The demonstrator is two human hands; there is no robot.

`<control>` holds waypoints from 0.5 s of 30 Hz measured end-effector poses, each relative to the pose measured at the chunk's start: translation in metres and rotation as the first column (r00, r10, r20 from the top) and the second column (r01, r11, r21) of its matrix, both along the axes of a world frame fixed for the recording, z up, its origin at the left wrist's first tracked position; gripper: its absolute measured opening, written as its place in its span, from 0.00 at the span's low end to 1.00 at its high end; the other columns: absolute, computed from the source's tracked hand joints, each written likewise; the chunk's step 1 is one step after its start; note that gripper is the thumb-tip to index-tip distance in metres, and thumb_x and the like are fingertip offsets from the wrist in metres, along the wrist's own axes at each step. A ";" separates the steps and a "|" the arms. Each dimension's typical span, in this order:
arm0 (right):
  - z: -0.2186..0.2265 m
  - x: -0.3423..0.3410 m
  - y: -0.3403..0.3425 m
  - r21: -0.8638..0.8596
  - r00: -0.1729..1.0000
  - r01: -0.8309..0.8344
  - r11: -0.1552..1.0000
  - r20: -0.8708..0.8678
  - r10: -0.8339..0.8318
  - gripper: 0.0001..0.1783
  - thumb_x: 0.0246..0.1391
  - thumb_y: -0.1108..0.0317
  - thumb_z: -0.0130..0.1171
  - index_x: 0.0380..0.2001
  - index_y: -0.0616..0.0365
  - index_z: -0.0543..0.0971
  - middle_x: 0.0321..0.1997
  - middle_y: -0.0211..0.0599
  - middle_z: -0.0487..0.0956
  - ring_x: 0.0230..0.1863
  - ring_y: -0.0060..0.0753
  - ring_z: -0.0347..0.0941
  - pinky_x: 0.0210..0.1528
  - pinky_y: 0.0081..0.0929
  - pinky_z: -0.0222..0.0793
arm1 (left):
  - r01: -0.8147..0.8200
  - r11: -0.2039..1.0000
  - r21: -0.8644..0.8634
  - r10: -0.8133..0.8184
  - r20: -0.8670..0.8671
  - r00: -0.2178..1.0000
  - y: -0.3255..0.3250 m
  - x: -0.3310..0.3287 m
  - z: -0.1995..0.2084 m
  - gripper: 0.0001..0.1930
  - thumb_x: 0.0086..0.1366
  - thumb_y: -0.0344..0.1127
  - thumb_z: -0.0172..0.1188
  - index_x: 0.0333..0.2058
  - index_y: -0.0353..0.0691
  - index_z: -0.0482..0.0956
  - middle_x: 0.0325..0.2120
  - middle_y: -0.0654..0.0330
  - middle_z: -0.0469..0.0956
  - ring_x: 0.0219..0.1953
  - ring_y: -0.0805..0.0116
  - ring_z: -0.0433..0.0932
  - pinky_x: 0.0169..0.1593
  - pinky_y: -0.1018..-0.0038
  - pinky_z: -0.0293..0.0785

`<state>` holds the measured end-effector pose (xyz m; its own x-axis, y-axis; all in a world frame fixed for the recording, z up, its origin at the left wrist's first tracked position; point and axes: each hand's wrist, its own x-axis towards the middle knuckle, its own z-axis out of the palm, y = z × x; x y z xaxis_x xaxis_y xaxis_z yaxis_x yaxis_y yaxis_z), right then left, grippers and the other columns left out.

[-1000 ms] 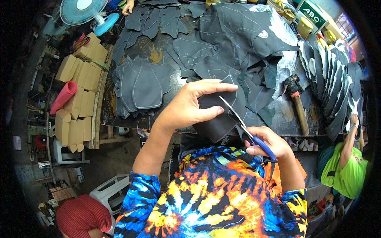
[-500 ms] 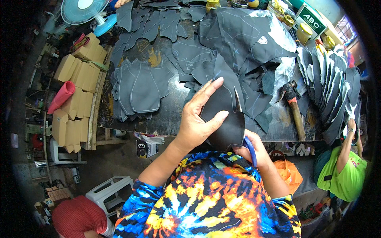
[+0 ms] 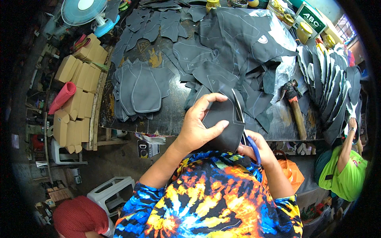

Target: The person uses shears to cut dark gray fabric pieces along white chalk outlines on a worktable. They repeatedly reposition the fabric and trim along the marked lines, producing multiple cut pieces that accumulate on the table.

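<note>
My left hand [image 3: 198,125] grips a dark leather piece [image 3: 223,137] in front of my chest, thumb on its face and fingers along its left side. A light line is drawn near the leather's edge. Scissors [image 3: 253,150] with blue handles are in my right hand [image 3: 260,147]. Their blades [image 3: 238,105] stand slightly apart at the right edge of the leather, pointing away from me. Just beyond lie more black leather sheets [image 3: 234,43] with pale outlines. To the left sits a stack of cut leather pieces [image 3: 146,89].
A hammer [image 3: 295,111] lies on the table's right side, beside a row of upright leather pieces [image 3: 327,83]. Brown boxes [image 3: 73,99] and a pink roll [image 3: 63,97] stand left, with a fan [image 3: 85,10] behind. A person in green [image 3: 344,170] is at right, another in red [image 3: 81,218] at lower left.
The scissor blades have spread apart and their handles swung slightly right. The leather's far end has come lower, and my left fingers have bent more. A hand near the fan has gone from view.
</note>
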<state>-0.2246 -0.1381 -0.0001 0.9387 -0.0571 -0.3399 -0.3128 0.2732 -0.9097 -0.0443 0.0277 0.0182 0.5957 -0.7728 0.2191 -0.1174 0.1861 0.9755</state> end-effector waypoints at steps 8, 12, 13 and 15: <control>0.013 0.004 -0.009 -0.058 0.999 -0.041 0.998 0.003 0.041 0.06 0.60 0.71 0.64 0.33 0.57 0.76 0.31 0.17 0.71 0.34 0.11 0.64 0.38 0.16 0.63 | 0.090 0.993 0.073 -0.091 0.015 0.996 0.007 0.003 0.013 0.29 0.54 0.23 0.67 0.57 0.35 0.73 0.53 0.58 0.74 0.58 0.70 0.73 0.62 0.73 0.69; 0.014 -0.003 -0.024 -0.175 0.993 -0.101 0.979 -0.073 0.090 0.10 0.56 0.73 0.67 0.27 0.56 0.74 0.26 0.14 0.69 0.28 0.09 0.61 0.29 0.16 0.57 | 0.156 0.980 0.125 -0.161 0.026 0.987 0.014 0.009 0.016 0.29 0.53 0.24 0.68 0.56 0.34 0.74 0.53 0.57 0.74 0.58 0.67 0.74 0.63 0.71 0.69; 0.013 -0.004 -0.025 -0.194 0.991 -0.112 0.975 -0.089 0.096 0.10 0.55 0.73 0.66 0.27 0.55 0.73 0.26 0.14 0.69 0.28 0.09 0.61 0.29 0.16 0.57 | 0.159 0.979 0.125 -0.165 0.040 0.986 0.015 0.010 0.016 0.29 0.53 0.24 0.68 0.56 0.34 0.74 0.52 0.57 0.74 0.58 0.66 0.74 0.63 0.71 0.69; 0.012 -0.003 -0.026 -0.199 0.990 -0.127 0.972 -0.092 0.111 0.10 0.56 0.73 0.67 0.27 0.55 0.73 0.25 0.15 0.69 0.28 0.09 0.61 0.29 0.16 0.57 | 0.159 0.979 0.125 -0.164 0.032 0.986 0.018 0.012 0.016 0.28 0.53 0.25 0.68 0.55 0.34 0.74 0.52 0.56 0.74 0.58 0.66 0.74 0.63 0.70 0.69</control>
